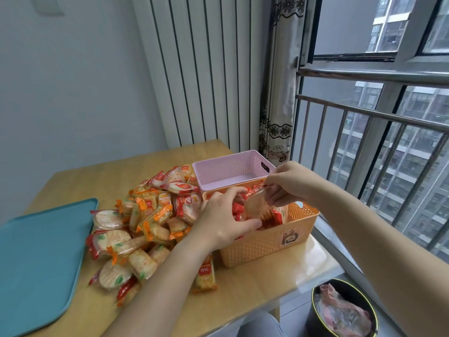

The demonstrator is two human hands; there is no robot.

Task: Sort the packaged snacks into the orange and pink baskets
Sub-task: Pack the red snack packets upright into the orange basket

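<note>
At near right below the table (243,295), a black bin (314,312); at near left on the wood, a teal tray (36,251) beside a heap of wrapped snacks (150,222). Mid-table, gripping a round cracker pack (254,206) with the left hand (220,220), fingers curled round it, and pinching its top edge with the right hand (286,186), just over the orange basket (267,244) of red packs. Touching it on the far side, the pink basket (230,166); beyond, a radiator (206,81) and a barred window (376,117).

Pale wall (73,81), white ribbed radiator (206,69), patterned curtain (279,105), barred window (388,142), wooden table (109,181) in daylight.
</note>
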